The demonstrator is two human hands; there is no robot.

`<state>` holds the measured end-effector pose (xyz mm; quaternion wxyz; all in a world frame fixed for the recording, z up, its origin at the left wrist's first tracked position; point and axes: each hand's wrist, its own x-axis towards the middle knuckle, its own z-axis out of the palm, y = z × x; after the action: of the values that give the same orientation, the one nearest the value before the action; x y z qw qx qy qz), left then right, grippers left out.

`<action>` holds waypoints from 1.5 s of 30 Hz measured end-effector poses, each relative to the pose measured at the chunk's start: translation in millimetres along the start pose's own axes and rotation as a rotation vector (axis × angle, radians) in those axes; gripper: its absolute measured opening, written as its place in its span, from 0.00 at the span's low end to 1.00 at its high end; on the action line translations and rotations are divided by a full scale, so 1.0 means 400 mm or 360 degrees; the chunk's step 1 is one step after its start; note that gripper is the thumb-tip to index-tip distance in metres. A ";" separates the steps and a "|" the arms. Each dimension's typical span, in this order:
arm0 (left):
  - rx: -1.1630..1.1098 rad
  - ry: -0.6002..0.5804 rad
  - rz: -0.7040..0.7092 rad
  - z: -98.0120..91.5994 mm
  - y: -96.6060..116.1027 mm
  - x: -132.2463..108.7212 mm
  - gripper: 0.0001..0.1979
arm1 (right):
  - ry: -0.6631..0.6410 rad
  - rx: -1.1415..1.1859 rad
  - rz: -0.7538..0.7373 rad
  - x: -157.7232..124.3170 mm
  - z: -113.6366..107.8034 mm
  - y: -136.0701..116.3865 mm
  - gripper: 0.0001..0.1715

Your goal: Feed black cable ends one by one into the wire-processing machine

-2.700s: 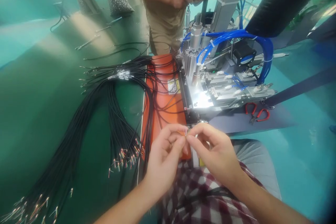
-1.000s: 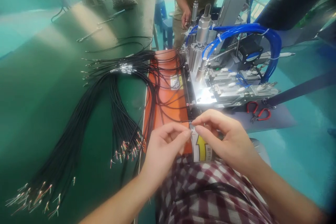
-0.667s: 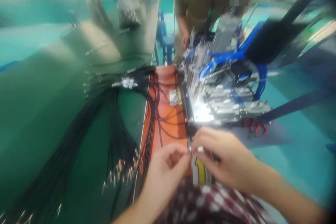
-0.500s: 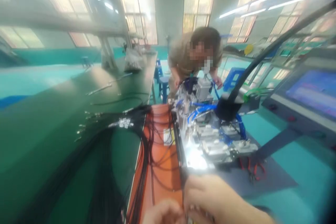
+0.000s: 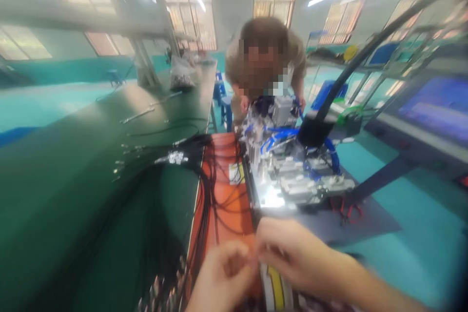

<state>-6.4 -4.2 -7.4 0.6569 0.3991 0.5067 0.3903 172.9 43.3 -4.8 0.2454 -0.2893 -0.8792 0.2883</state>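
Note:
My left hand (image 5: 226, 273) is in front of me over the orange surface (image 5: 232, 212), thumb and fingers curled into a pinch. My right hand (image 5: 287, 251) meets it from the right, its fingers bent and closed, with fingertips touching or nearly touching the left ones. Whatever sits between them is too small and blurred to make out. Beneath the right hand shows a yellow and white label (image 5: 274, 287). Black cables (image 5: 203, 219) run over the orange surface beside my left hand, and several metal-tipped ends (image 5: 164, 292) stick up at the lower left.
Ahead right stands a machine (image 5: 288, 175) with metal fixtures and blue tubes. Red-handled pliers (image 5: 345, 212) lie at its near right corner. A screen (image 5: 438, 107) is at the right. Cable bundles lie on the green table (image 5: 91, 175). Another person (image 5: 265, 58) leans over the machine's far end.
Both hands appear higher in view and the left has come up to meet the right. The view has tipped downward, showing the label and metal-tipped ends. The other person's head has shifted left.

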 end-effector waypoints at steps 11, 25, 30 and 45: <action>-0.0077 0.0030 -0.0007 -0.007 0.010 -0.008 0.13 | 0.0693 0.0355 0.0186 -0.050 0.066 -0.042 0.15; -0.0196 0.0012 0.0058 -0.005 0.008 -0.014 0.10 | 0.0848 0.0252 0.0137 -0.044 0.083 -0.057 0.09; -0.0222 0.0024 0.0030 -0.003 0.013 -0.014 0.10 | 0.0842 0.0348 0.0306 -0.044 0.086 -0.060 0.08; -0.0204 0.0051 0.0086 0.003 0.006 -0.019 0.10 | 0.0901 -0.0178 -0.0006 -0.050 0.096 -0.052 0.11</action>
<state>-6.8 -10.6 -2.4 0.6621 0.3636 0.4802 0.4459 156.7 2.3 -23.9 0.4652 -0.3695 -0.7909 0.1468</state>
